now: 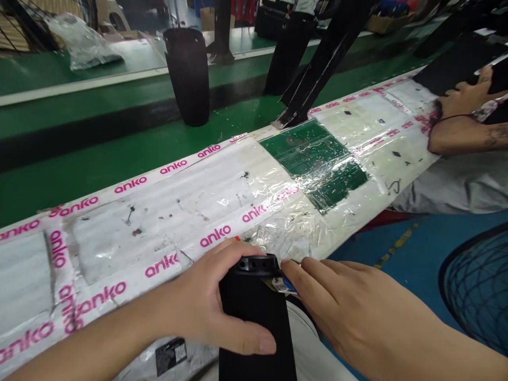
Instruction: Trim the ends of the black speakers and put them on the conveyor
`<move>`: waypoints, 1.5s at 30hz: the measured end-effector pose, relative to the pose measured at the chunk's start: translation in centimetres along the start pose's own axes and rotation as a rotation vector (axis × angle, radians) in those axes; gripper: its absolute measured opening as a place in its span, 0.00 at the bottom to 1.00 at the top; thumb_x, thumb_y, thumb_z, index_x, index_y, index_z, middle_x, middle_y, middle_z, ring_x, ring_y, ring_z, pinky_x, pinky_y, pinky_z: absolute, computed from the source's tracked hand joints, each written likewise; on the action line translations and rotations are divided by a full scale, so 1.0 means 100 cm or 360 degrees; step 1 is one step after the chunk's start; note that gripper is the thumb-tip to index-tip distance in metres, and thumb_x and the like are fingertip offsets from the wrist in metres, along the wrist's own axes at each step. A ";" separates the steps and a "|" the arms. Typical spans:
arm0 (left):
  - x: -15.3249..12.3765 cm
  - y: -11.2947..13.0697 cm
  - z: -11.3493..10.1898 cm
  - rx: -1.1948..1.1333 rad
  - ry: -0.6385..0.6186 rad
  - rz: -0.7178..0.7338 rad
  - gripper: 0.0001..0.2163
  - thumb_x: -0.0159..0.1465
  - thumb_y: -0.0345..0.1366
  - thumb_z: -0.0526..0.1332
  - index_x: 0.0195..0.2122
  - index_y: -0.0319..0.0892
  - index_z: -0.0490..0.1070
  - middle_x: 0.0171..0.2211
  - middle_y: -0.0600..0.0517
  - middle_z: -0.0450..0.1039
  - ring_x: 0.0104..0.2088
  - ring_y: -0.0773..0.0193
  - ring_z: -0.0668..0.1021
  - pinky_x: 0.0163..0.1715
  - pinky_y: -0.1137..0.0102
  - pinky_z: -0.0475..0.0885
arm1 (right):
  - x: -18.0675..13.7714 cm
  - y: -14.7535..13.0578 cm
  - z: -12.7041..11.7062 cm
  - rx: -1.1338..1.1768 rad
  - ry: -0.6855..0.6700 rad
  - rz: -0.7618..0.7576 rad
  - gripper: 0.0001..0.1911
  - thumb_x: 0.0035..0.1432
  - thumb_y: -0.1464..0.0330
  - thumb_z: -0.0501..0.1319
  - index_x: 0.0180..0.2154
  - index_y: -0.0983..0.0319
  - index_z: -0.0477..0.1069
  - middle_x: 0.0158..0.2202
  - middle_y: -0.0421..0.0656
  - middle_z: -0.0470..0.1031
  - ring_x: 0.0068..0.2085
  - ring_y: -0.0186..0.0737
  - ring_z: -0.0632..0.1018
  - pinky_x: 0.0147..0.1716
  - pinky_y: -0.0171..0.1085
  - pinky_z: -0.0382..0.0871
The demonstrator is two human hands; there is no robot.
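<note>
A black cylinder-shaped speaker body (256, 317) lies at the near edge of the workbench, its open ring end (257, 263) pointing away from me. My left hand (208, 301) is wrapped around its left side, thumb across the black fabric. My right hand (337, 301) rests against its right side, fingertips pinching a small silvery-blue piece (286, 286) at the rim.
The bench (159, 211) is covered with white sheet and pink "anko" tape, with a green patch (317, 161) under clear film. Another black speaker (188, 74) stands upright on the green conveyor (79, 169). Another person's hands (460, 119) rest at the far right. A fan grille (476, 288) sits lower right.
</note>
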State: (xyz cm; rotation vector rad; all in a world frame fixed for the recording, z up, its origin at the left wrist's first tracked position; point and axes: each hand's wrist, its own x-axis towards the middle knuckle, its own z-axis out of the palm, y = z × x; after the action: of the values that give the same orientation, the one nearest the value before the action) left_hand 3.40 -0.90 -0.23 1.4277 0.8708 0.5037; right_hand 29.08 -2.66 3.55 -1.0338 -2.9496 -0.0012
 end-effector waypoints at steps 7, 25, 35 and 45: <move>0.003 0.009 0.000 0.0053 0.0000 -0.0063 0.31 0.47 0.47 0.79 0.50 0.47 0.73 0.43 0.51 0.74 0.43 0.53 0.77 0.49 0.58 0.75 | 0.004 -0.006 0.002 -0.0057 0.0055 0.0163 0.33 0.37 0.78 0.55 0.51 0.61 0.60 0.28 0.39 0.72 0.20 0.42 0.74 0.19 0.40 0.58; 0.006 0.007 0.007 0.0032 -0.0011 -0.0052 0.24 0.53 0.48 0.76 0.48 0.49 0.74 0.41 0.51 0.71 0.40 0.54 0.77 0.35 0.65 0.73 | 0.027 0.012 -0.018 0.0161 -0.0674 0.0195 0.13 0.54 0.80 0.63 0.37 0.59 0.64 0.23 0.38 0.71 0.18 0.42 0.72 0.18 0.39 0.39; -0.020 0.035 -0.001 0.0718 0.0234 -0.0130 0.28 0.54 0.50 0.73 0.53 0.48 0.69 0.45 0.50 0.74 0.36 0.56 0.77 0.30 0.66 0.73 | -0.002 0.004 -0.032 0.0336 -0.0155 0.0200 0.10 0.74 0.71 0.51 0.53 0.63 0.65 0.33 0.42 0.79 0.28 0.44 0.81 0.23 0.39 0.68; -0.019 0.002 -0.017 0.0253 0.0046 -0.0077 0.45 0.53 0.53 0.77 0.68 0.54 0.57 0.65 0.41 0.64 0.58 0.40 0.73 0.52 0.52 0.75 | -0.001 -0.003 -0.002 0.0067 0.0085 -0.0001 0.22 0.65 0.81 0.46 0.59 0.67 0.60 0.39 0.48 0.79 0.31 0.47 0.82 0.25 0.43 0.75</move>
State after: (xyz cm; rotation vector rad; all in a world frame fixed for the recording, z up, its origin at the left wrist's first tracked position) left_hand 0.99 -1.22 0.50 1.5430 0.9837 0.4269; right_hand 29.00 -2.92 3.71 -1.0116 -2.8893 0.0324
